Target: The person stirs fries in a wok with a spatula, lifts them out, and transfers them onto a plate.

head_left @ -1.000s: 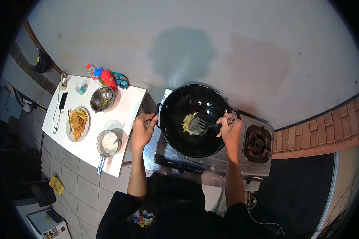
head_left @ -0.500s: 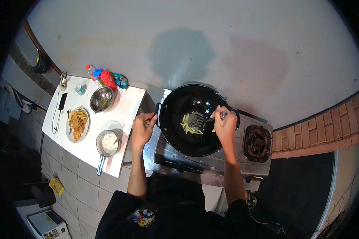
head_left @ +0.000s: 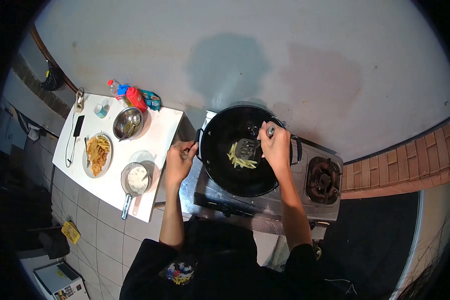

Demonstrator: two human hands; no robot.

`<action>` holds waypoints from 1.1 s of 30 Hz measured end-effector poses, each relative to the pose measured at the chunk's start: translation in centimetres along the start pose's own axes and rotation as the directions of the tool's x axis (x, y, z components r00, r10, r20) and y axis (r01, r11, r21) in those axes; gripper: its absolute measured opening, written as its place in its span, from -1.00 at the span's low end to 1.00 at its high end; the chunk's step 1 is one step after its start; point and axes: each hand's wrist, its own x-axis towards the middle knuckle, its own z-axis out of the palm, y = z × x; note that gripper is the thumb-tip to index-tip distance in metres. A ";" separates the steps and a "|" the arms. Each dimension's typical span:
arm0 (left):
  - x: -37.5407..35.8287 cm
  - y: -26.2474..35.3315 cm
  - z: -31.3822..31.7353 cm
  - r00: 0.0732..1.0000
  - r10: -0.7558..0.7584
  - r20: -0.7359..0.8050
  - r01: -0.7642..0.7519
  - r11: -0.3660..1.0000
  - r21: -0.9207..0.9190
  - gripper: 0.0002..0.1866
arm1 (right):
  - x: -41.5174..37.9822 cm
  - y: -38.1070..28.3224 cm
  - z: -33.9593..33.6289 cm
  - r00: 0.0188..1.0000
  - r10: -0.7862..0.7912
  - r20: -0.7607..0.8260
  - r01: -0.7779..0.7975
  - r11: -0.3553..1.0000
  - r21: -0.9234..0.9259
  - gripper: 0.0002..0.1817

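A large black wok stands on the stove. My left hand is closed on the wok's left handle. Over the wok, my right hand grips a slotted spatula by its handle, whose end pokes out above the fist. The spatula's blade touches a small pile of pale yellow-green strips, which look like cut potato, near the middle of the wok. Part of the spatula's handle is hidden behind my right hand.
The stove's right burner is bare. On the left, a white table holds a plate of fried food, a steel bowl, a saucepan with white mixture, bottles and a phone. A wall rises behind.
My right hand has shifted up and slightly left with the spatula. The strips have moved a little within the wok. My left hand stays on the handle.
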 end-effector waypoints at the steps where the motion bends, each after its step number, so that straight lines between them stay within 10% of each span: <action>1: 0.0 -0.1 0.0 1.000 0.006 -0.008 -0.006 1.000 -0.008 -0.76 | 0.1 0.1 0.1 0.998 -0.056 -0.033 0.055 0.998 -0.016 -0.69; 33: -0.1 0.8 -0.5 0.999 -0.024 0.032 0.023 0.999 0.027 -0.72 | -0.3 -1.0 2.0 0.964 -0.265 -0.035 0.256 0.951 -0.171 -0.72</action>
